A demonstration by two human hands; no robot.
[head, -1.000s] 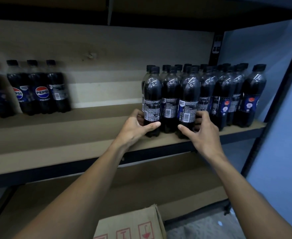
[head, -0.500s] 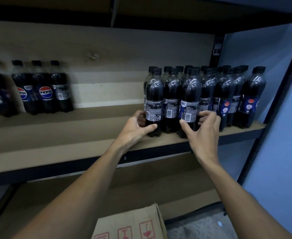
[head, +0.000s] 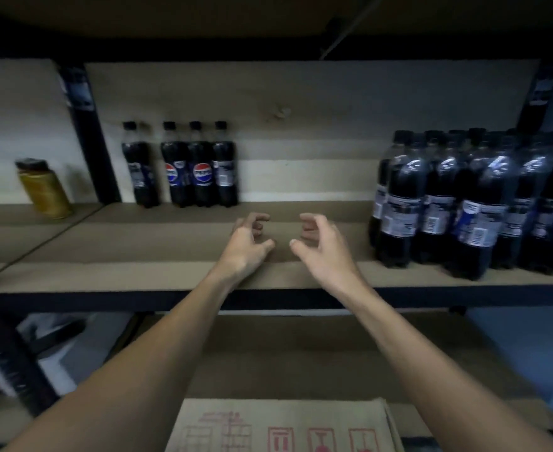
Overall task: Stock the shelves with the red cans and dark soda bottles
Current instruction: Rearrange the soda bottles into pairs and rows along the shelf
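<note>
On shelf (head: 170, 249): bottles (head: 402, 203) full of dark soda.

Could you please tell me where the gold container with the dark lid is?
The gold container stands at the far left of the shelf in the head view, left of the black upright post; four Pepsi bottles stand right of it.

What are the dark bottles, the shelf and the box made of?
The dark soda bottles look like shiny clear plastic: light glints on their shoulders. The flat brown shelf board is dull, probably pressed wood. The brown box with red marks looks like matte cardboard.
</note>
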